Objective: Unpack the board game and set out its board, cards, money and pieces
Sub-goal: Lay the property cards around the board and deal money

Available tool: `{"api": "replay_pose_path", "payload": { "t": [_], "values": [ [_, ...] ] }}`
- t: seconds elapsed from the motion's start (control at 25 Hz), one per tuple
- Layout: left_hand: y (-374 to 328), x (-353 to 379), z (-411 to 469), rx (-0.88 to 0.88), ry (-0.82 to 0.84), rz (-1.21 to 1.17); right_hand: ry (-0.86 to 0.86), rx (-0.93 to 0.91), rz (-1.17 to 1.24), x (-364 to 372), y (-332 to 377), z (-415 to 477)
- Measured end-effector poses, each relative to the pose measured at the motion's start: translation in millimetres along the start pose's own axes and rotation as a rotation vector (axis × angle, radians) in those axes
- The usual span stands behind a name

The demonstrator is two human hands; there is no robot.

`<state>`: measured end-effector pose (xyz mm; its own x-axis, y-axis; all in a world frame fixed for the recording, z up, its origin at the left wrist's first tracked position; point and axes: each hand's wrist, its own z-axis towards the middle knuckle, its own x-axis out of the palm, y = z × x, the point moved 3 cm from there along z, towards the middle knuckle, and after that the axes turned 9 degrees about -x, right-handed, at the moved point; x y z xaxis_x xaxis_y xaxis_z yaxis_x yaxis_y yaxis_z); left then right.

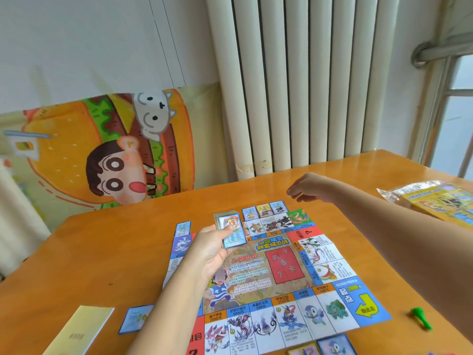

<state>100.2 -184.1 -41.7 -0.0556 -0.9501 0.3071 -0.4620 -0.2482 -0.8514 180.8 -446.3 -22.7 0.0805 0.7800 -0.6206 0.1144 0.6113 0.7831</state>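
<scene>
Left grip [212, 248] holding cards [235, 239], right grip [311, 187] loose

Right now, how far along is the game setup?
Done: the colourful paper game board lies unfolded on the wooden table, and three small cards sit along its far edge. In hand: the left hand grips the card stack; the right hand hovers open beyond those cards. Left: deal out the stack and place the green plastic pawn, which lies off the board. I can't pick out any money.
</scene>
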Motion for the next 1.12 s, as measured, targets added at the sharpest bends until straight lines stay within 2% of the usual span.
{"api": "replay_pose_path", "payload": {
  "t": [0.36,0.56,0.64,0.76,0.84,1.12],
  "values": [
    [24.3,-17.4,-68.9,0.054,-0.116,0.03,0.217,-0.243,0.044,11.5,49.6,-123.0],
    [30.9,-23.2,-95.7,0.055,-0.117,-0.09,0.186,-0.253,-0.02,19.5,53.9,-141.8],
    [31.6,-27.9,-96.9,0.035,-0.111,-0.084,0.136,-0.234,-0.129,26.4,47.6,-130.4],
    [29.1,-39.1,-90.7,0.034,-0.133,-0.087,0.08,-0.18,-0.449,36.6,32.7,-104.1],
    [25.5,-44.8,-83.9,0.043,-0.148,-0.104,0.124,-0.19,-0.625,46.5,22.7,-87.5],
    [18.1,-58.1,-57.6,0.033,-0.17,-0.108,0.303,-0.219,-0.933,72.2,1.8,-34.4]
  ]
}}
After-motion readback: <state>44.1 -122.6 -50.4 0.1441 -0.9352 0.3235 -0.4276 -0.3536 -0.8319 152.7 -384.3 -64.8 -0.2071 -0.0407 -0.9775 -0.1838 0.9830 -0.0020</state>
